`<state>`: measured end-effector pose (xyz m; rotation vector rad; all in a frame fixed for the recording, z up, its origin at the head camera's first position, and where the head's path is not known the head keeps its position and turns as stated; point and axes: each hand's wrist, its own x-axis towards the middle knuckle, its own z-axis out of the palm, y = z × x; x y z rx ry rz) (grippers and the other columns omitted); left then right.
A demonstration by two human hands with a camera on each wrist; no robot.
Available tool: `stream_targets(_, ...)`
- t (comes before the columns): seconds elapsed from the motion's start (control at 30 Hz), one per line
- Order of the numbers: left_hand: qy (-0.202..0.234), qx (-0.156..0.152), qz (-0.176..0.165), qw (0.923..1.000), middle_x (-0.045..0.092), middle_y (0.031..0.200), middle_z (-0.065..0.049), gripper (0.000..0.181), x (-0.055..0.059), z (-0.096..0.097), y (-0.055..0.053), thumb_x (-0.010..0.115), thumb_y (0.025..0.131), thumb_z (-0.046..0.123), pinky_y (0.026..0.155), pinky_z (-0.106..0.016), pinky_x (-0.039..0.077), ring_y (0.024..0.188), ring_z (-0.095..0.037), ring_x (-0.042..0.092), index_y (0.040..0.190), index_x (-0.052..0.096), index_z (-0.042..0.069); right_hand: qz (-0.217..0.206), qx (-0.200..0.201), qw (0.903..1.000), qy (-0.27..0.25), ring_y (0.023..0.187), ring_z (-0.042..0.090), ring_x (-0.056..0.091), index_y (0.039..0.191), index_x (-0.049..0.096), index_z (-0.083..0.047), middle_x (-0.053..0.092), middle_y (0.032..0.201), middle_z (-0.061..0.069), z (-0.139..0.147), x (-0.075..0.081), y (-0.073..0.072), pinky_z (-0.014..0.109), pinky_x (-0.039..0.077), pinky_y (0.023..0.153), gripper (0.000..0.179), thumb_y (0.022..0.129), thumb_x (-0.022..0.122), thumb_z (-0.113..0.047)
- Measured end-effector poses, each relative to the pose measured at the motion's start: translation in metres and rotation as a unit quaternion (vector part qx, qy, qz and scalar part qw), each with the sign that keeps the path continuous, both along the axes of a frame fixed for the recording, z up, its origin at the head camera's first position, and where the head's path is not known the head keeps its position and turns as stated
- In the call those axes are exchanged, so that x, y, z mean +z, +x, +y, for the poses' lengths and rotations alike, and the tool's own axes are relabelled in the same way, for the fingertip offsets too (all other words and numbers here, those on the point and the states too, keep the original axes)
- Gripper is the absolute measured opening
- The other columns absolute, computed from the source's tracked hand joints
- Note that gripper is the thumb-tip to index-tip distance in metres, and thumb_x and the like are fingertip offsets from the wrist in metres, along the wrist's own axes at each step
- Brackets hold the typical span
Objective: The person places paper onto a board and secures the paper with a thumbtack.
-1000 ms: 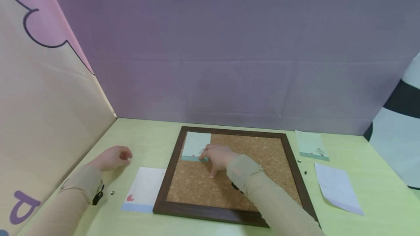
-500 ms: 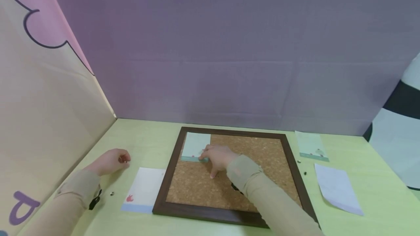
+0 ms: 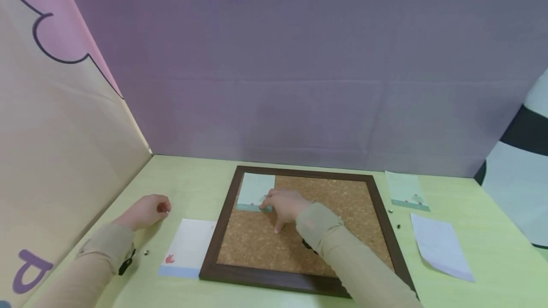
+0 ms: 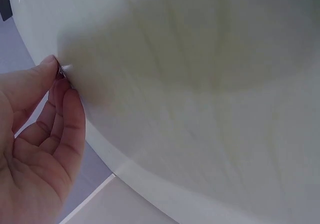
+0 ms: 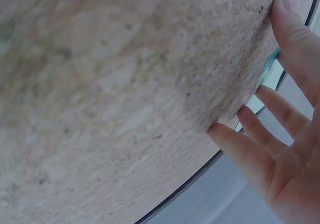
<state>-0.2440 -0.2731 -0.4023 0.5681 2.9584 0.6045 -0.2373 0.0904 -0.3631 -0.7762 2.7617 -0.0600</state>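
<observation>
A framed corkboard (image 3: 299,246) lies flat on the table. In its far left corner is a white sheet of notepaper (image 3: 254,187) with a green lower strip. My right hand (image 3: 286,205) rests with spread fingers over that sheet's lower right corner, the thumb on bare cork; in the right wrist view its fingertips (image 5: 216,129) touch the board. Left of the board, my left hand (image 3: 146,210) is just above the table. Between thumb and fingers it pinches a small shiny silver thumbtack (image 4: 65,69), partly hidden by the fingertips.
A blue-edged sheet (image 3: 188,246) lies left of the board. To the right lie a green-edged sheet (image 3: 406,189) and a curled white sheet (image 3: 441,244). Small tacks sit on the table, one silver tack (image 3: 147,252) near the left wrist. A purple cloth wall (image 3: 299,84) stands behind.
My left hand has lowered slightly toward the table, still pinching the thumbtack. The right hand and the sheet under it have stayed in place.
</observation>
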Motion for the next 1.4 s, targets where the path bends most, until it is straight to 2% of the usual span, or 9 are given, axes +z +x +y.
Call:
stream_targets(0.6,0.001,0.003,-0.011,0.9999,0.054,0.072,0.000,0.018,-0.002,0.001,0.000,0.059,0.084,-0.004,0.064,-0.031,0.041,0.070,-0.015,0.046,0.073,0.054,0.009,0.000,-0.001,1.0000,-0.007,0.125,0.019,0.047,0.129,0.058,-0.026,0.050,0.135,-0.003,0.001,-0.001,0.001,0.039,0.044,0.101,0.067,0.067,0.083,-0.027)
stream_targets(0.73,0.006,0.012,-0.018,0.9997,0.053,0.072,0.000,0.018,-0.001,0.003,0.001,0.057,0.085,-0.004,0.064,-0.031,0.040,0.070,-0.015,0.046,0.073,0.054,0.009,0.000,0.001,1.0000,-0.007,0.125,0.019,0.047,0.130,0.058,-0.026,0.050,0.135,-0.002,0.000,0.000,0.001,0.039,0.044,0.101,0.067,0.067,0.083,-0.027)
stream_targets(1.1,0.096,0.028,-0.027,0.9946,0.053,0.073,-0.003,0.012,0.008,0.014,0.002,0.055,0.088,-0.003,0.063,-0.030,0.038,0.070,-0.016,0.046,0.078,0.052,0.003,-0.004,-0.003,1.0000,-0.007,0.125,0.020,0.047,0.129,0.058,-0.027,0.050,0.135,-0.002,0.000,0.001,0.001,0.041,0.044,0.100,0.067,0.067,0.083,-0.028)
stream_targets(1.4,0.101,0.044,-0.016,0.9938,0.061,0.079,-0.005,0.007,0.008,0.012,0.002,0.058,0.088,-0.001,0.065,-0.030,0.043,0.073,-0.016,0.050,0.082,0.058,0.002,-0.004,-0.004,1.0000,-0.002,0.126,0.020,0.046,0.130,0.057,-0.027,0.049,0.136,-0.002,0.001,0.000,0.000,0.040,0.044,0.101,0.067,0.068,0.082,-0.028)
